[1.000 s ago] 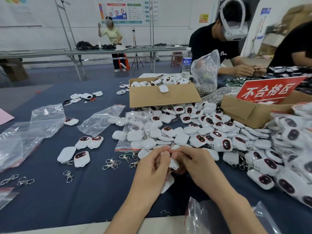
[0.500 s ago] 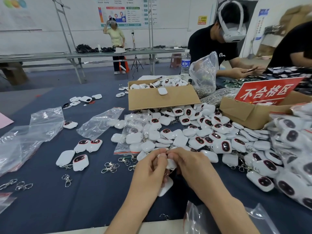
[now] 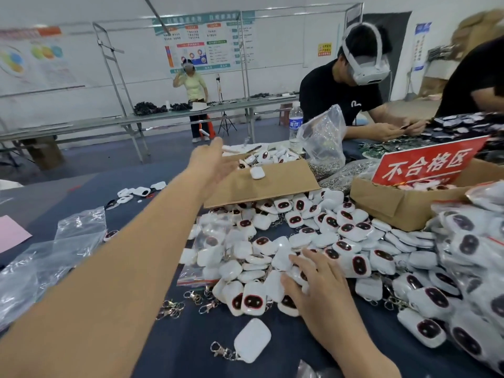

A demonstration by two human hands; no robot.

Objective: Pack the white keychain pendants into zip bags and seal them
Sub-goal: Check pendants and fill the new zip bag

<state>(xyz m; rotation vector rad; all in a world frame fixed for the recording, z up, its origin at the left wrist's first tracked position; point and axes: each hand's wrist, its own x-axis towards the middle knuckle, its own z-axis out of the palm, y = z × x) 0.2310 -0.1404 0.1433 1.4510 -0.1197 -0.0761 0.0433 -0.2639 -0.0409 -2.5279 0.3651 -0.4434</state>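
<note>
A white wall [image 3: 81, 77] runs across the back, hung with printed charts [image 3: 203, 45] and a small yellow notice [image 3: 324, 49]. Before it stands a long grey table [image 3: 81, 125] with slanted metal poles [image 3: 111, 75] rising past it. The floor [image 3: 90, 165] is grey-blue. A dark panel [image 3: 398, 31] covers the wall's right end. The light is flat and even.

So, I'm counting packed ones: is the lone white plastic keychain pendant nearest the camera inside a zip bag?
No, the white plastic keychain pendant lies bare on the dark blue table cover, metal clasp attached.
</note>
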